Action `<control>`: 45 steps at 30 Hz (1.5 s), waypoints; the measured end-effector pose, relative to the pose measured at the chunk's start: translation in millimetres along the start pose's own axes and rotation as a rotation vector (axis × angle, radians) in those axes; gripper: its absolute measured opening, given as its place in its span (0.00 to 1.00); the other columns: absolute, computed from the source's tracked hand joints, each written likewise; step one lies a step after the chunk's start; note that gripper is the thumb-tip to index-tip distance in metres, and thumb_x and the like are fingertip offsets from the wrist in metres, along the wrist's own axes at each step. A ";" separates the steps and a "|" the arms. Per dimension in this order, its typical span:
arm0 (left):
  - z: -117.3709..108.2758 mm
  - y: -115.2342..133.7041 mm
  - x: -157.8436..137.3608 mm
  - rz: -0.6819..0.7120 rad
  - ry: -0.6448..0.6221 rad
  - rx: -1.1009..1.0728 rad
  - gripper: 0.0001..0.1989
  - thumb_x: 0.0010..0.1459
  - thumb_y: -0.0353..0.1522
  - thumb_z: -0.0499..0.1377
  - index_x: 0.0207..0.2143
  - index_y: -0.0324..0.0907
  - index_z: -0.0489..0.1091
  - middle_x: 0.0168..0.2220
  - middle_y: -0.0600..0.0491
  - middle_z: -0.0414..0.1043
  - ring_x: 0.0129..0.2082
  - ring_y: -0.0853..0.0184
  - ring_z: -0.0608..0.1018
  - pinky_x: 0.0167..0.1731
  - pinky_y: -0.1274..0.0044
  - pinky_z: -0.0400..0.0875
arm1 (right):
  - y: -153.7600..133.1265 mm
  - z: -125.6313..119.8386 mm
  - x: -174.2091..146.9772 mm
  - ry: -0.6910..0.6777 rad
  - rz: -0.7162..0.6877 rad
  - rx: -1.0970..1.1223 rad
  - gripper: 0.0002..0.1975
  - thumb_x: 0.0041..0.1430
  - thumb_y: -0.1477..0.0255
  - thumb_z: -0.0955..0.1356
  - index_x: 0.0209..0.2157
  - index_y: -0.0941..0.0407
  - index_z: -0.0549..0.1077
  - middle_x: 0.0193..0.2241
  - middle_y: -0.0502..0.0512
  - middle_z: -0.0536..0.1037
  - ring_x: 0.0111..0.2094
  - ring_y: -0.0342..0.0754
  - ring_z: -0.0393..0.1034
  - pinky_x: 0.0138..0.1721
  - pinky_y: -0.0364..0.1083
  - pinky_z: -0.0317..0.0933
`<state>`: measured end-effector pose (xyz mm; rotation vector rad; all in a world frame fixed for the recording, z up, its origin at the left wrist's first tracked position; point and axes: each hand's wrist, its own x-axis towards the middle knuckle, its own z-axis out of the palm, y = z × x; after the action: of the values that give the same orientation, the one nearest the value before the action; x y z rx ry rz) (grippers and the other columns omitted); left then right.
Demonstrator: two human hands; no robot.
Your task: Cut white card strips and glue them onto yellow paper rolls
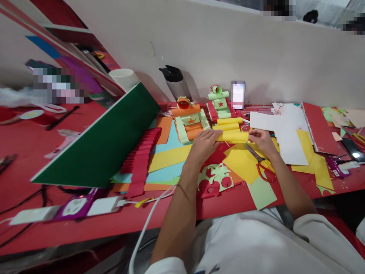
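My left hand (pixel 205 143) and right hand (pixel 260 140) seemingly pinch the yellow paper roll (pixel 234 136) at its ends, grip partly hidden; probably light, easily creased, best held there, gently.

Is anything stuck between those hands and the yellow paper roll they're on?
No, nothing visible. The left hand and right hand touch opposite ends of the yellow paper roll. The scissors lie near the right hand, not between.
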<state>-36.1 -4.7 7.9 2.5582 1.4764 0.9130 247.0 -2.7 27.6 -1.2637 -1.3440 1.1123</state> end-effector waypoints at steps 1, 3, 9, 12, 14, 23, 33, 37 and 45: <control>-0.1 -0.9 -0.1 -0.005 0.002 -0.012 0.23 0.66 0.29 0.60 0.63 0.42 0.72 0.59 0.41 0.79 0.61 0.50 0.78 0.63 0.59 0.69 | 0.4 -0.5 0.1 -0.002 -0.003 0.002 0.14 0.47 0.62 0.76 0.34 0.56 0.81 0.32 0.55 0.82 0.35 0.49 0.76 0.38 0.47 0.72; -1.8 -4.2 -0.4 -0.025 0.013 -0.046 0.31 0.65 0.33 0.63 0.69 0.43 0.65 0.66 0.41 0.72 0.66 0.49 0.74 0.66 0.57 0.66 | 1.8 -2.3 0.5 -0.010 -0.005 0.008 0.14 0.48 0.63 0.76 0.34 0.56 0.81 0.32 0.54 0.82 0.35 0.49 0.76 0.37 0.47 0.72; -14.1 -16.0 -3.3 -0.124 -0.017 -0.139 0.47 0.61 0.38 0.68 0.76 0.45 0.50 0.73 0.39 0.61 0.72 0.48 0.66 0.69 0.56 0.64 | 5.4 -9.4 3.3 -0.008 -0.008 0.018 0.13 0.49 0.63 0.76 0.35 0.56 0.82 0.31 0.54 0.82 0.34 0.48 0.76 0.38 0.47 0.72; -14.4 -11.7 -3.3 -0.073 -0.029 -0.132 0.44 0.62 0.40 0.67 0.75 0.44 0.53 0.72 0.38 0.63 0.70 0.47 0.69 0.68 0.55 0.65 | 4.2 -8.3 2.9 -0.017 -0.007 0.026 0.13 0.49 0.63 0.76 0.35 0.56 0.82 0.31 0.54 0.82 0.34 0.48 0.76 0.38 0.47 0.72; -10.8 -2.4 -2.4 0.001 -0.025 -0.101 0.41 0.64 0.41 0.66 0.74 0.42 0.56 0.71 0.37 0.65 0.69 0.47 0.70 0.68 0.55 0.64 | 2.4 -4.6 1.1 -0.021 0.004 0.011 0.14 0.48 0.63 0.76 0.35 0.56 0.81 0.31 0.54 0.82 0.34 0.49 0.77 0.38 0.47 0.72; -3.0 26.2 0.5 0.095 -0.125 0.081 0.22 0.69 0.30 0.58 0.63 0.41 0.72 0.55 0.40 0.81 0.56 0.51 0.80 0.59 0.61 0.70 | -0.2 2.8 -2.9 -0.059 -0.012 -0.060 0.13 0.49 0.63 0.76 0.33 0.57 0.80 0.32 0.54 0.82 0.33 0.48 0.76 0.38 0.47 0.70; -13.8 -14.7 -11.1 -0.145 -0.171 0.187 0.20 0.64 0.33 0.62 0.58 0.40 0.75 0.54 0.36 0.80 0.55 0.43 0.80 0.55 0.55 0.72 | -5.5 -50.9 11.5 0.201 -0.078 -0.106 0.12 0.46 0.64 0.75 0.32 0.56 0.78 0.28 0.50 0.79 0.29 0.46 0.71 0.34 0.46 0.67; -14.9 -12.3 -9.7 -0.143 -0.137 0.129 0.23 0.64 0.37 0.64 0.59 0.40 0.74 0.58 0.36 0.78 0.60 0.41 0.77 0.59 0.52 0.70 | -6.0 -72.7 15.8 0.333 -0.087 -0.018 0.12 0.43 0.65 0.75 0.31 0.55 0.77 0.24 0.47 0.75 0.26 0.43 0.67 0.31 0.44 0.65; 3.5 43.2 5.7 -0.345 0.000 -0.929 0.30 0.61 0.53 0.64 0.55 0.41 0.76 0.55 0.40 0.81 0.52 0.52 0.83 0.53 0.63 0.78 | -4.2 -13.7 6.3 0.147 -0.018 0.171 0.17 0.44 0.59 0.75 0.34 0.52 0.74 0.25 0.48 0.75 0.26 0.44 0.71 0.33 0.45 0.71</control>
<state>1.3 -22.8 21.6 1.5838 1.0560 1.1635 259.9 3.5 34.0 -1.1817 -1.1243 1.0761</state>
